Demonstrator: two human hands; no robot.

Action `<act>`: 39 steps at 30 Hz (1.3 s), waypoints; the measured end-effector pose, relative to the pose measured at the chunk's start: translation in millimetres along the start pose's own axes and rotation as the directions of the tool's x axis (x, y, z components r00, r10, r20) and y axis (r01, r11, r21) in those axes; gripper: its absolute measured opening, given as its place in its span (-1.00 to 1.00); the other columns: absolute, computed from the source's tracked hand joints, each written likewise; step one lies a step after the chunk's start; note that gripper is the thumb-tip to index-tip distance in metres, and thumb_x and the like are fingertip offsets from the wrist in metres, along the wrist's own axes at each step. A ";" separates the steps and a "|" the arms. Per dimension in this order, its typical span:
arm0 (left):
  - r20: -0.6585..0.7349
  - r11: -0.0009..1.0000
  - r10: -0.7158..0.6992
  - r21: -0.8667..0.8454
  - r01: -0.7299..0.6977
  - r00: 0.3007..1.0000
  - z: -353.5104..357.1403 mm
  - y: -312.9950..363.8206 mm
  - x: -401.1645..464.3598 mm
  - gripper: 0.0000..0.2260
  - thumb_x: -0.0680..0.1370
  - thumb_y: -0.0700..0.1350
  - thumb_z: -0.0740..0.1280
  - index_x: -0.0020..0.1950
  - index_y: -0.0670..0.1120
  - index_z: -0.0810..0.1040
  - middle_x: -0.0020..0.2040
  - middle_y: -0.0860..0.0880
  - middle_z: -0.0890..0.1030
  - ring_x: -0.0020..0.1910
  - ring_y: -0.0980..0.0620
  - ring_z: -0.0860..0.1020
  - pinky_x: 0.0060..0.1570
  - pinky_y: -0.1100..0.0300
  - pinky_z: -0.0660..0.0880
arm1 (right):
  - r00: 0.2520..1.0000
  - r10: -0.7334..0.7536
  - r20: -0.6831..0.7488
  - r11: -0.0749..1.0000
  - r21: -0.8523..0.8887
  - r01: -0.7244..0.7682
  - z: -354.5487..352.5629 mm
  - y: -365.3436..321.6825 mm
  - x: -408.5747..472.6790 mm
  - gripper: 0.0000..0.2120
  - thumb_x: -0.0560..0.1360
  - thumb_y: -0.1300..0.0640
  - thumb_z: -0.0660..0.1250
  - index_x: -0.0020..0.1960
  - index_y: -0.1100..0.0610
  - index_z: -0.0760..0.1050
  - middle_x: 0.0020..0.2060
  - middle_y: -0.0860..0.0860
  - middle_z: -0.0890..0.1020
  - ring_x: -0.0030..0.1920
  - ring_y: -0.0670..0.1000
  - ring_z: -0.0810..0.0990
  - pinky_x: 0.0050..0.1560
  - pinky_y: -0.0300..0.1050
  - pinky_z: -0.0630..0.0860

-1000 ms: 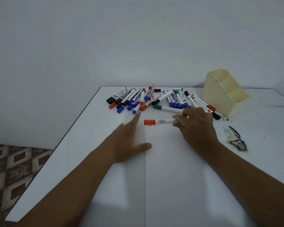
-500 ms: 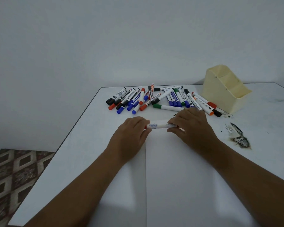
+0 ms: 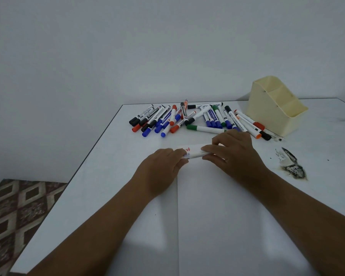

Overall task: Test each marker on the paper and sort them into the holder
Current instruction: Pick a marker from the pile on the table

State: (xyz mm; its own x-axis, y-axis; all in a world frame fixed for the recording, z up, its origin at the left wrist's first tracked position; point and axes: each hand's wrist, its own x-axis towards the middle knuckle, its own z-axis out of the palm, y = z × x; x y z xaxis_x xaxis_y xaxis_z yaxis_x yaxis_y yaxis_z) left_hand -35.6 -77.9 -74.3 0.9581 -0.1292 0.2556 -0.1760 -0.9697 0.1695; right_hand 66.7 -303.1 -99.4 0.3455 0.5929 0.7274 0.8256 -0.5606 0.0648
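Marker point(image 3: 194, 153) gripped at both ends, left hand point(image 3: 163, 166) hiding cap, right hand point(image 3: 235, 150) covering tail

head-worn view, angled down, table point(image 3: 108, 176) close

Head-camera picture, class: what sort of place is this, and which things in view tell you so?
Probably a plain room at home or in an office, set up as a desk for sorting pens. A white table stands against a bare wall, bearing a heap of markers and a cream holder; a patterned floor covering lies beside it.

Red handwriting point(image 3: 187, 150) on the paper point(image 3: 217, 206) — illegible (marker labels point(image 3: 184, 110) too small) — nothing readable.
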 end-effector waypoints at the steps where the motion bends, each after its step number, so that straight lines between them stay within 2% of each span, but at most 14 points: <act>1: 0.008 1.000 -0.015 -0.008 0.015 1.000 -1.4 -0.4 0.4 -0.62 0.68 0.07 0.09 0.44 -0.03 0.42 0.07 -0.04 0.61 -0.10 0.06 0.47 -0.10 0.23 0.39 | 1.000 -0.004 -0.002 1.000 -0.001 0.004 -0.3 -0.1 0.0 -0.62 0.57 -0.21 0.23 0.05 0.01 0.71 -0.13 0.02 0.63 -0.10 0.10 0.54 -0.06 -0.05 0.25; 4: 0.000 0.995 -0.049 -0.092 0.049 0.999 -4.9 -1.4 -2.0 -0.62 0.67 0.09 0.14 0.46 0.02 0.41 0.09 0.01 0.61 -0.08 0.08 0.48 -0.03 0.23 0.43 | 1.000 -0.026 0.000 1.000 0.000 0.026 -2.1 -1.6 1.1 -0.64 0.55 -0.21 0.30 0.03 0.03 0.71 -0.16 0.02 0.64 -0.12 0.10 0.55 -0.07 -0.04 0.28; 6: -0.026 0.975 -0.103 -0.200 0.096 0.994 -5.4 -0.9 -5.4 -0.57 0.64 0.12 0.19 0.50 0.07 0.32 0.00 0.11 0.53 -0.12 0.13 0.47 -0.02 0.20 0.46 | 1.000 0.005 -0.019 1.000 -0.010 -0.005 -4.5 -0.3 1.5 -0.66 0.52 -0.19 0.33 0.03 0.04 0.71 -0.16 0.01 0.66 -0.11 0.10 0.56 -0.07 -0.05 0.29; 8: -0.067 0.933 -0.182 -0.328 0.150 0.981 -4.5 -1.5 -5.5 -0.55 0.65 0.02 0.21 0.53 0.06 0.22 -0.08 0.13 0.46 -0.12 0.14 0.45 0.00 0.16 0.48 | 0.997 0.067 -0.041 0.998 -0.008 -0.068 -4.5 3.1 0.5 -0.66 0.52 -0.19 0.36 0.04 0.04 0.71 -0.14 -0.01 0.68 -0.08 0.10 0.58 -0.07 -0.02 0.36; 11: -0.056 0.883 -0.238 -0.428 0.192 0.970 -5.6 -3.6 -2.5 -0.56 0.66 -0.22 0.18 0.53 -0.01 0.21 0.16 0.11 0.55 0.13 0.16 0.47 0.28 0.26 0.37 | 0.982 0.177 -0.064 0.984 0.026 -0.176 -0.8 9.0 -0.5 -0.62 0.53 -0.20 0.32 0.06 0.07 0.70 -0.08 0.01 0.71 -0.04 0.10 0.61 -0.04 0.08 0.47; 13: -0.012 0.869 -0.244 -0.446 0.213 0.970 -9.9 -1.7 -3.2 -0.56 0.66 -0.21 0.21 0.52 0.01 0.23 0.30 0.19 0.50 0.25 0.17 0.45 0.26 0.34 0.28 | 0.964 0.255 -0.079 0.965 0.084 -0.248 -1.7 8.7 1.9 -0.66 0.53 -0.14 0.38 0.09 0.09 0.68 -0.06 0.01 0.71 -0.01 0.11 0.61 0.00 0.11 0.48; 16: 0.043 0.840 -0.275 -0.476 0.262 0.960 -12.0 -0.7 -4.4 -0.59 0.65 -0.15 0.25 0.48 0.04 0.25 0.38 0.13 0.50 0.32 0.09 0.45 0.29 0.27 0.29 | 0.928 0.348 -0.135 0.927 0.200 -0.319 -10.9 2.7 5.0 -0.78 0.48 0.11 0.52 0.07 0.16 0.63 -0.11 0.05 0.67 -0.07 0.06 0.55 -0.03 0.01 0.47; 19: 0.061 0.807 -0.330 -0.499 0.315 0.942 -11.2 -3.2 -4.1 -0.71 0.64 -0.09 0.28 0.33 0.06 0.31 0.38 0.09 0.49 0.29 0.01 0.50 0.35 0.11 0.41 | 0.871 0.481 -0.099 0.806 0.441 -0.395 -23.8 -2.8 14.5 -0.80 0.49 0.17 0.50 0.08 0.18 0.60 -0.09 0.00 0.69 -0.12 -0.09 0.62 -0.08 -0.07 0.61; 22: 0.052 0.788 -0.350 -0.524 0.323 0.935 -10.4 -4.9 -4.9 -0.78 0.65 -0.08 0.25 0.27 0.08 0.34 0.37 0.07 0.51 0.24 0.05 0.55 0.33 0.05 0.46 | 0.861 0.507 -0.025 0.666 0.646 -0.373 -34.1 -9.6 27.4 -0.85 0.50 0.25 0.49 0.05 0.19 0.60 -0.05 0.00 0.71 -0.03 -0.02 0.71 -0.01 0.04 0.67; 26: -0.037 0.830 -0.324 -0.491 0.266 0.945 -15.1 -2.0 -12.0 -0.69 0.67 -0.22 0.20 0.40 -0.03 0.42 0.33 0.05 0.55 0.14 0.17 0.56 0.27 0.26 0.42 | 0.805 0.541 0.243 0.245 0.870 -0.428 -45.1 -31.3 35.8 -0.87 0.50 0.35 0.45 0.04 0.27 0.61 -0.05 0.13 0.73 -0.02 0.15 0.74 0.03 0.13 0.66; 29: -0.036 0.779 -0.370 -0.556 0.290 0.928 -18.1 -1.1 -13.6 -0.74 0.66 -0.20 0.20 0.34 -0.01 0.46 0.21 0.03 0.62 0.08 0.09 0.60 0.23 0.21 0.49 | 0.755 0.549 0.360 0.070 0.880 -0.471 -47.7 -45.1 38.7 -0.84 0.48 0.35 0.44 0.06 0.29 0.61 -0.11 0.19 0.74 -0.07 0.22 0.74 -0.01 0.06 0.69; 31: -0.016 0.741 -0.394 -0.597 0.307 0.919 -17.4 -2.2 -11.6 -0.83 0.66 -0.12 0.24 0.24 0.02 0.44 0.19 0.07 0.63 0.10 0.07 0.60 0.22 0.17 0.51 | 0.730 0.564 0.387 0.010 0.880 -0.474 -48.5 -51.6 42.3 -0.83 0.48 0.33 0.44 0.07 0.26 0.61 -0.12 0.17 0.74 -0.08 0.20 0.75 -0.04 0.00 0.69; 34: -0.010 0.732 -0.385 -0.613 0.298 0.923 -16.1 -2.5 -9.0 -0.90 0.64 -0.07 0.28 0.12 0.08 0.41 0.16 0.12 0.63 0.04 0.15 0.58 0.10 0.30 0.47 | 0.717 0.571 0.400 -0.028 0.882 -0.470 -47.8 -55.8 46.2 -0.79 0.47 0.34 0.46 0.09 0.28 0.58 -0.11 0.17 0.74 -0.09 0.19 0.75 -0.05 -0.02 0.69; 39: 0.004 0.736 -0.381 -0.603 0.306 0.924 -13.9 -3.4 -7.9 -0.88 0.62 -0.05 0.29 0.13 0.07 0.40 0.14 0.07 0.63 0.08 0.05 0.60 0.14 0.20 0.51 | 0.722 0.559 0.407 0.029 0.861 -0.508 -49.2 -59.1 49.7 -0.76 0.43 0.31 0.49 0.07 0.30 0.56 -0.14 0.17 0.73 -0.11 0.17 0.75 -0.04 0.04 0.70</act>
State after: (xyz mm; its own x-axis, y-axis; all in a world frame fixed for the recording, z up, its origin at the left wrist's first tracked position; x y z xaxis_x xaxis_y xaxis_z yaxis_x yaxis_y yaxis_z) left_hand -45.7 -70.7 -63.7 0.9537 0.2495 0.1678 0.0277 -0.6286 0.7772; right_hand 13.1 -268.9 -33.5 0.8929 0.3500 0.2832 0.2327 0.1799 -0.9558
